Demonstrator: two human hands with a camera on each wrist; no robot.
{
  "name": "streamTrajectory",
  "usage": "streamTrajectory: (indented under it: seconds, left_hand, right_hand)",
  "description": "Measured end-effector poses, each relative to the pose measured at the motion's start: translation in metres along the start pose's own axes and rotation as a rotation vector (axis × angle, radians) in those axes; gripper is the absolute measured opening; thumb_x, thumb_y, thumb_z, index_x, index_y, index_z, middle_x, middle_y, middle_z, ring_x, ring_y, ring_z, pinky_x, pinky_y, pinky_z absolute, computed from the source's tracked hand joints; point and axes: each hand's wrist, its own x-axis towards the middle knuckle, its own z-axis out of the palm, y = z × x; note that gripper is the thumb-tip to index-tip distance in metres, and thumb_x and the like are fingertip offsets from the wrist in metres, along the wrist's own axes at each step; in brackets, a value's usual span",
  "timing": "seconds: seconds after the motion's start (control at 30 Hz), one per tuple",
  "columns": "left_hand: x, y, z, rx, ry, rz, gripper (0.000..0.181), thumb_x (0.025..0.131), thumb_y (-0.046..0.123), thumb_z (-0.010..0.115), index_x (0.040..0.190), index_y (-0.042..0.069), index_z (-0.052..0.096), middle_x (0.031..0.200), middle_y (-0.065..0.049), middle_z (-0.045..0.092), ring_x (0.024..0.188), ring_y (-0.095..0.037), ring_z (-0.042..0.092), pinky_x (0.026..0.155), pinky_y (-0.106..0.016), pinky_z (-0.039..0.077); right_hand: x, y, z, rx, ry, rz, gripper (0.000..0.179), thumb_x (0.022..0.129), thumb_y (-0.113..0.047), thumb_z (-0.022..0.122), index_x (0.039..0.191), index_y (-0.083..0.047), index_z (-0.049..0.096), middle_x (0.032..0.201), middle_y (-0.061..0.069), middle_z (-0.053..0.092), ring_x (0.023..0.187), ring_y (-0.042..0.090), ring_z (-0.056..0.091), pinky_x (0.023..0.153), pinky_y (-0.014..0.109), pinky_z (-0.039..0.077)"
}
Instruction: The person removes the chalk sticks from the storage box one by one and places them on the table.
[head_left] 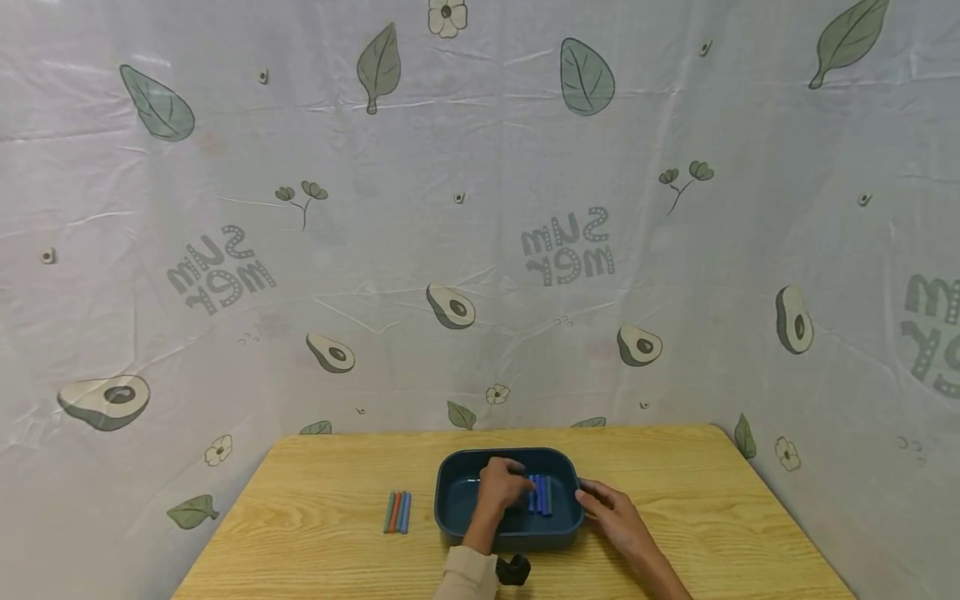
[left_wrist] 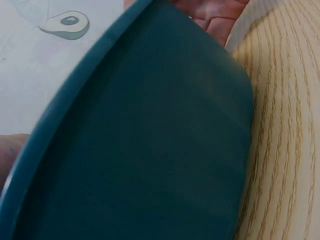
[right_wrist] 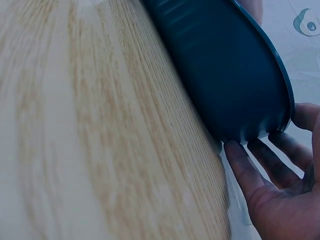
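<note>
A dark teal rectangular tray stands on the table. Inside its right half lie several blue and dark chalk-like sticks, side by side. My left hand reaches into the tray, its fingertips at the left end of these sticks; whether it pinches one is too small to tell. The tray's wall hides most of that hand in the left wrist view. My right hand holds the tray's right end. In the right wrist view its thumb is at the rim and its fingers touch the outer wall.
Left of the tray, several sticks in green, red and blue lie in a row on the wooden table. A black object sits at my left wrist. A printed curtain hangs behind and beside the table.
</note>
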Motion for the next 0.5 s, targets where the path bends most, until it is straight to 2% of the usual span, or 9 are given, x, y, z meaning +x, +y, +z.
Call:
streamTrajectory:
  seconds: [0.07, 0.23, 0.3, 0.5]
  left_hand:
    - [0.0000, 0.0009, 0.0020, 0.041, 0.010, 0.005, 0.036, 0.072, -0.001, 0.084, 0.106, -0.004, 0.072, 0.092, -0.018, 0.071, 0.061, -0.021, 0.070, 0.055, -0.033, 0.059]
    - [0.0021, 0.0008, 0.0060, 0.218, 0.057, 0.008, 0.035, 0.068, 0.004, 0.089, 0.101, 0.002, 0.076, 0.095, -0.018, 0.072, 0.055, -0.018, 0.066, 0.056, -0.033, 0.057]
    - [0.0027, 0.0007, 0.0068, 0.271, 0.069, 0.015, 0.035, 0.067, 0.007, 0.090, 0.100, 0.004, 0.076, 0.095, -0.016, 0.072, 0.060, -0.019, 0.066, 0.059, -0.034, 0.057]
    - [0.0049, -0.0010, 0.0096, 0.346, 0.083, 0.047, 0.038, 0.064, 0.009, 0.093, 0.098, 0.004, 0.077, 0.095, -0.014, 0.073, 0.082, -0.031, 0.068, 0.070, -0.043, 0.058]
  right_hand:
    - [-0.0007, -0.0003, 0.0000, -0.004, 0.000, -0.002, 0.055, 0.100, -0.025, 0.059, 0.143, 0.008, 0.047, 0.144, 0.032, 0.047, 0.127, 0.038, 0.055, 0.091, 0.040, 0.057]
    - [-0.0005, 0.0007, 0.0007, -0.005, -0.005, -0.001, 0.053, 0.102, -0.023, 0.058, 0.143, 0.008, 0.046, 0.144, 0.032, 0.047, 0.127, 0.039, 0.055, 0.091, 0.040, 0.057]
    - [0.0004, 0.0015, 0.0009, -0.001, -0.003, 0.001, 0.053, 0.102, -0.023, 0.057, 0.143, 0.008, 0.047, 0.144, 0.032, 0.047, 0.128, 0.040, 0.055, 0.090, 0.040, 0.057]
    - [0.0018, 0.0019, 0.0006, 0.002, 0.010, 0.003, 0.051, 0.101, -0.022, 0.059, 0.141, 0.008, 0.049, 0.143, 0.032, 0.049, 0.127, 0.040, 0.055, 0.089, 0.040, 0.058]
